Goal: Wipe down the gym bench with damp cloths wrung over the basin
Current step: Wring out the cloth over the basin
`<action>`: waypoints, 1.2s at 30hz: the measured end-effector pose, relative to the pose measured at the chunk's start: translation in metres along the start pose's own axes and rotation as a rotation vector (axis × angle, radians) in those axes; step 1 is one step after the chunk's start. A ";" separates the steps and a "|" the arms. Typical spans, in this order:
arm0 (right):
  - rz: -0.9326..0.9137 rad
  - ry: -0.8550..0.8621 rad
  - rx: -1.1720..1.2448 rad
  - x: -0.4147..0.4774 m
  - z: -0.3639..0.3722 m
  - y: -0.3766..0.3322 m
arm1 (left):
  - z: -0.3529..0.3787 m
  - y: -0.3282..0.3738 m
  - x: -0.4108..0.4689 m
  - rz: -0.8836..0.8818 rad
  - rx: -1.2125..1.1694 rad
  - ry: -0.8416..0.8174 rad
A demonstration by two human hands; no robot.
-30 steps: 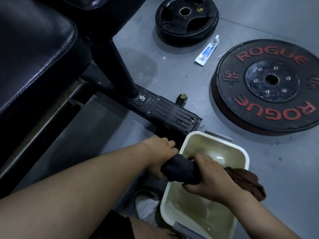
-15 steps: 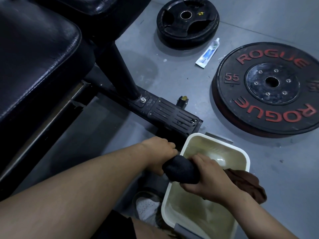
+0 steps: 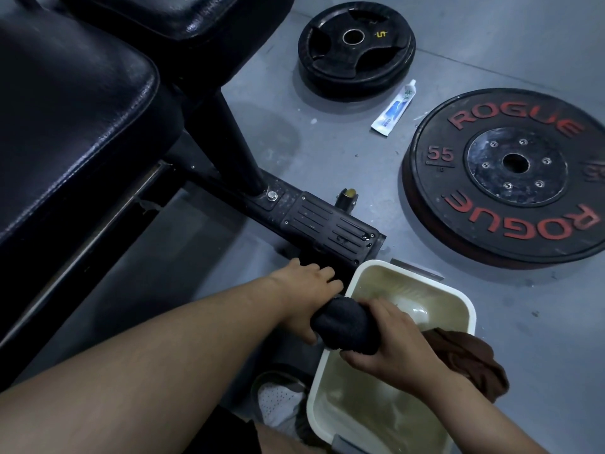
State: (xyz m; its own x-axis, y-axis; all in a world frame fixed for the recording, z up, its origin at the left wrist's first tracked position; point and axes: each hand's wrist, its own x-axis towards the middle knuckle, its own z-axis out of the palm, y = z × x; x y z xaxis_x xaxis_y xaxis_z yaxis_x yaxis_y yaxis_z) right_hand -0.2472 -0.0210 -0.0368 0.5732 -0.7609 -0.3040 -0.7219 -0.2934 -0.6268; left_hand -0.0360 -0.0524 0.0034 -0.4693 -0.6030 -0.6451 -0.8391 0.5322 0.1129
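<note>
A rolled dark cloth (image 3: 343,326) is held over the left rim of a cream basin (image 3: 458,296) with murky water in it. My left hand (image 3: 304,296) grips the cloth's left end and my right hand (image 3: 393,348) grips its right end, both fists closed around it. A brown cloth (image 3: 468,362) hangs over the basin's right rim. The black padded gym bench (image 3: 65,119) fills the upper left, with its black metal foot (image 3: 327,224) just beyond my hands.
A large black ROGUE 55 plate (image 3: 510,178) lies on the grey floor at right. A smaller black plate (image 3: 357,47) lies at the top, with a white-and-blue tube (image 3: 394,109) between them. A white shoe (image 3: 278,407) shows below the basin's left side.
Both hands stay clenched on the dark cloth over the basin with only slight twisting. The camera view has shifted a little.
</note>
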 end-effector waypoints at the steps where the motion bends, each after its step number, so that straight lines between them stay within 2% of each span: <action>1: 0.001 -0.003 0.005 0.001 0.001 0.000 | 0.000 0.001 0.000 0.005 -0.010 0.009; 5: -0.008 0.011 0.007 0.002 0.001 -0.001 | -0.003 0.004 0.001 0.033 -0.044 0.001; 10: -0.006 0.162 0.023 -0.001 -0.003 -0.028 | -0.012 -0.013 -0.008 0.031 0.050 0.051; 15: 0.067 0.114 -0.046 0.012 0.004 -0.035 | -0.008 -0.026 -0.011 -0.029 0.006 -0.050; 21: 0.073 0.086 0.058 0.003 0.004 -0.022 | -0.001 -0.012 -0.003 -0.022 -0.054 -0.101; 25: 0.039 0.048 0.092 0.003 0.000 -0.023 | -0.004 -0.004 -0.001 0.070 0.010 0.013; 28: -0.008 0.151 -0.027 0.001 0.001 -0.028 | -0.008 0.002 0.001 0.095 0.034 0.068; 31: -0.004 0.233 -0.079 0.002 0.003 -0.034 | -0.009 0.001 0.000 0.046 -0.013 0.030; 36: 0.058 0.178 0.013 0.006 0.006 -0.031 | -0.003 -0.005 -0.002 -0.029 -0.127 -0.116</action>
State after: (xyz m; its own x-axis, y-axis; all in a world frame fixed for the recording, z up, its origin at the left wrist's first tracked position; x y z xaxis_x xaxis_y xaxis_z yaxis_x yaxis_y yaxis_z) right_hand -0.2198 -0.0130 -0.0235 0.4522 -0.8672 -0.2085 -0.7460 -0.2397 -0.6213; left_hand -0.0317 -0.0551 0.0064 -0.4155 -0.5405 -0.7316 -0.8834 0.4316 0.1829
